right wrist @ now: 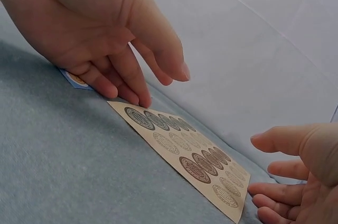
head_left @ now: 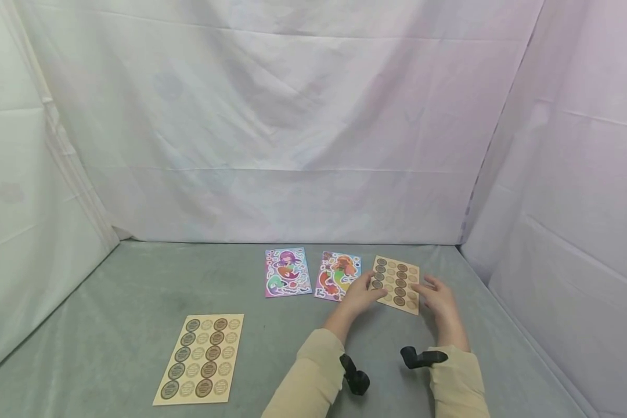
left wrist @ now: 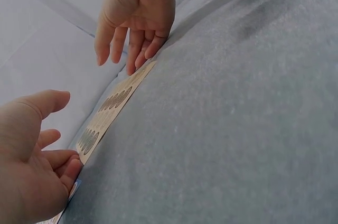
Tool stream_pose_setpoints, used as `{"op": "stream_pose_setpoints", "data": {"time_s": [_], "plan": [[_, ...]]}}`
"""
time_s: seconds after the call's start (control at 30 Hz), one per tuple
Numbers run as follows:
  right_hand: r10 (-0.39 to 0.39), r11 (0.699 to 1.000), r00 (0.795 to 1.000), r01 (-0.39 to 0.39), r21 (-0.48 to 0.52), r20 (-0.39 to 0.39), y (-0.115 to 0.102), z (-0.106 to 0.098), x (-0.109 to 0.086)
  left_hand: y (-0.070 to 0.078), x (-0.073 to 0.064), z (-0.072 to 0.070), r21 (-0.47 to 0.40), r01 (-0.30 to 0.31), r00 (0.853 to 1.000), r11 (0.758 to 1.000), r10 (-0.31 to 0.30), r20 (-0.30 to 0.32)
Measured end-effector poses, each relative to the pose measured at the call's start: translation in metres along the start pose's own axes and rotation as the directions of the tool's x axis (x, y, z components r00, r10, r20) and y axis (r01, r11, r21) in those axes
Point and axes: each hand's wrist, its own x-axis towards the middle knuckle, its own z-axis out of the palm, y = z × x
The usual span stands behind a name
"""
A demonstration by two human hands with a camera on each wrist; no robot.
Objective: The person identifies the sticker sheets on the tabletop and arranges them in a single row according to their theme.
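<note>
Left hand [head_left: 358, 295] and right hand [head_left: 439, 298]: fingers spread, flanking beige rectangular paper sheet with round brown seals [head_left: 397, 283]; uneven pushing could skew or buckle it.

far-right sheet [head_left: 394, 283]: tan, columns of round seals, dark grey, pale, brown, pale; front-left sheet [head_left: 198, 360]: tan, same seal pattern; left back card [head_left: 287, 273]: pink, purple, green, white-outlined shapes; right back card [head_left: 339, 274]: orange, red, green, white-outlined shapes; tabletop [head_left: 110, 302]: grey-green; backdrop [head_left: 292, 116]: white, lilac tinge; sleeves [head_left: 303, 374]: beige
</note>
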Motion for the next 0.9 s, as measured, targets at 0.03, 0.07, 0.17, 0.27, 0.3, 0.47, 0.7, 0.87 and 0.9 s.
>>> {"op": "stream_pose_setpoints", "data": {"time_s": [0.03, 0.07, 0.17, 0.27, 0.3, 0.47, 0.7, 0.87, 0.9], "plan": [[0.006, 1.0, 1.0, -0.006, 0.002, -0.004, -0.0005, 0.0002, -0.0004, -0.0002, 0.0006, 0.0001, 0.0, -0.003, 1.0, 1.0, 0.003, 0.0], [0.01, 1.0, 1.0, -0.01, 0.002, -0.005, -0.001, 0.0004, -0.0006, -0.0004, 0.001, 0.0003, -0.001, -0.004, 1.0, 1.0, 0.004, 0.001], [0.021, 1.0, 1.0, -0.021, 0.004, -0.01, -0.0025, 0.0006, -0.0015, -0.001, 0.0013, 0.0012, -0.011, -0.006, 1.0, 1.0, 0.006, 0.007], [0.025, 1.0, 1.0, -0.025, 0.014, -0.012, -0.0031, 0.0006, -0.0024, -0.0017, 0.0017, 0.0022, -0.014, -0.009, 1.0, 1.0, 0.009, 0.003], [0.026, 0.999, 1.0, -0.026, 0.021, -0.013, -0.0029, 0.0007, -0.0026, -0.002, 0.0018, 0.0023, -0.017, -0.011, 1.0, 1.0, 0.011, 0.0], [0.045, 0.997, 0.998, -0.043, 0.06, -0.034, -0.002, 0.0016, -0.0028, -0.0032, 0.0012, 0.003, -0.037, -0.011, 1.0, 0.999, 0.01, -0.03], [0.064, 0.992, 0.994, -0.053, 0.118, -0.092, -0.0019, 0.0039, -0.004, -0.0053, -0.0014, 0.0057, -0.082, -0.041, 0.997, 0.996, 0.035, -0.075], [0.081, 0.989, 0.99, -0.064, 0.136, -0.118, -0.0031, 0.0048, -0.0051, -0.0082, -0.0035, 0.0059, -0.065, -0.086, 0.992, 0.994, 0.079, -0.097], [0.084, 0.988, 0.989, -0.067, 0.139, -0.122, -0.0037, 0.005, -0.0054, -0.0087, -0.0039, 0.0059, -0.062, -0.094, 0.991, 0.994, 0.087, -0.102]]}}
